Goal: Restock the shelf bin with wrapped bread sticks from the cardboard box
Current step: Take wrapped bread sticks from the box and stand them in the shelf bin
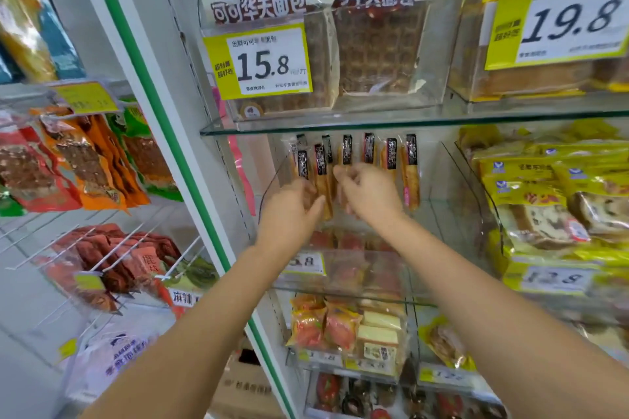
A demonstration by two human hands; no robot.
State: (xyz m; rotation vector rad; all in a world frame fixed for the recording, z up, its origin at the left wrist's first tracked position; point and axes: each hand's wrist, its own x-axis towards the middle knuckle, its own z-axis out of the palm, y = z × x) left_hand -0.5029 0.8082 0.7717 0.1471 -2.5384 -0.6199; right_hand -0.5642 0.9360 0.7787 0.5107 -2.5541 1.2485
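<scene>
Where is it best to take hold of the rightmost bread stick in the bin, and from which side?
Pinch the rightmost stick at its bare middle, below the black label, across its narrow width. It stands upright in the bin, so both long edges are exposed. Come from the front right: no stick shows on that side, while the right hand is close on its left.

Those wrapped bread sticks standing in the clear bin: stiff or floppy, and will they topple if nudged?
Probably fairly stiff: the wrapped bread sticks stand upright without sagging. Likely tippy, being tall and narrow, with open space to their right in the clear bin. The glossy film may be slippery.
</scene>
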